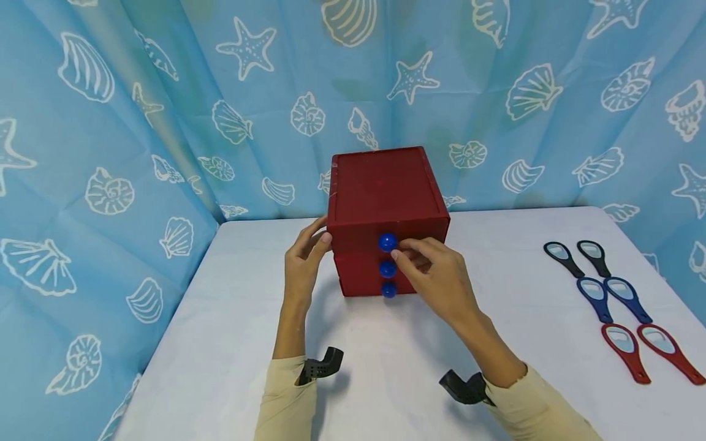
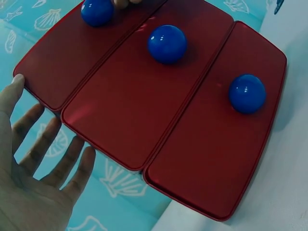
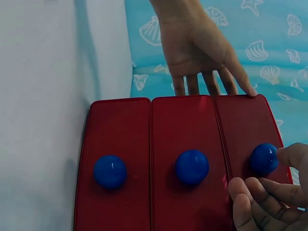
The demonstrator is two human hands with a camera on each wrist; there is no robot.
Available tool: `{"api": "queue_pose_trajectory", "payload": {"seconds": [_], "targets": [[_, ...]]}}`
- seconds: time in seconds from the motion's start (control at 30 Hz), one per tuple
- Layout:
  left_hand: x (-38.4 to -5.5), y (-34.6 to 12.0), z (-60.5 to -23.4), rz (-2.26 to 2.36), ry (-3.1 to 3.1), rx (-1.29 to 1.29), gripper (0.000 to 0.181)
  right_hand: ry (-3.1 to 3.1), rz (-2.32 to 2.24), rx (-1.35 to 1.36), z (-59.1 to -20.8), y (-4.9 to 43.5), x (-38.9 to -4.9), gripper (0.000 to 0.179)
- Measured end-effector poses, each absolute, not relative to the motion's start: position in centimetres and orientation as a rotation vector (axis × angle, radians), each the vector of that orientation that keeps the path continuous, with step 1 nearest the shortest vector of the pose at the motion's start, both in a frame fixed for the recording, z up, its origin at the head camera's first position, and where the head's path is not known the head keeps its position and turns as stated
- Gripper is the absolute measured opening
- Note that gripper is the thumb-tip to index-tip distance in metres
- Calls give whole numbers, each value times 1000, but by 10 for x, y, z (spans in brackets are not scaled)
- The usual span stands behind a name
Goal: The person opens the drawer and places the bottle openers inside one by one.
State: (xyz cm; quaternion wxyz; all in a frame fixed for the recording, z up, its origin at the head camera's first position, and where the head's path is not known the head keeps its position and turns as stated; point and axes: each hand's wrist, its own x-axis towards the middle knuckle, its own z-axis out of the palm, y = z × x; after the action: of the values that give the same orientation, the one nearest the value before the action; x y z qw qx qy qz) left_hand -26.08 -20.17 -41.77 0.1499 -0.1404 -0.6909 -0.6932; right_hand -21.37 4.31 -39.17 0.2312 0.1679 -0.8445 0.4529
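"Hands first: what are they doing in the head view?"

"The left hand [image 1: 306, 254] is bracing the red three-drawer cabinet [image 1: 380, 190] at its eight o'clock side, fingers reaching along the wall, not curling into a grip. The right hand [image 1: 438, 272] is pinching the top blue knob [image 1: 387, 242] from about four o'clock; how firmly, I cannot tell. Six magnifying glasses [image 1: 621, 289] are lying well apart, between three and four o'clock from the cabinet."

"And the left wrist view?"

"There the left thumb is touching the edge of the top drawer front [image 2: 67, 57] near nine o'clock, the other fingers spreading beside it. The middle blue knob [image 2: 167, 44] is sitting near twelve. If the drawer is being pulled, I'd be moving that thumb off its front, since it may be resisting."

"The right wrist view?"

"The top knob is sitting toward four o'clock, thumb against it, the remaining fingers curling below. I'd be drawing it straight out, not twisting, while the left palm is steadying the cabinet."
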Motion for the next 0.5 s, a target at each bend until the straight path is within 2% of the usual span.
{"api": "queue_pose_trajectory", "payload": {"seconds": [0.23,0.5], "targets": [[-262,-201,-422,-1996,-1971,-419,40,-2359,1268,383,-388,33,-218,29],[-264,-199,-425,-1984,-1970,-406,39,-2332,1323,363,-388,31,-220,26]]}}
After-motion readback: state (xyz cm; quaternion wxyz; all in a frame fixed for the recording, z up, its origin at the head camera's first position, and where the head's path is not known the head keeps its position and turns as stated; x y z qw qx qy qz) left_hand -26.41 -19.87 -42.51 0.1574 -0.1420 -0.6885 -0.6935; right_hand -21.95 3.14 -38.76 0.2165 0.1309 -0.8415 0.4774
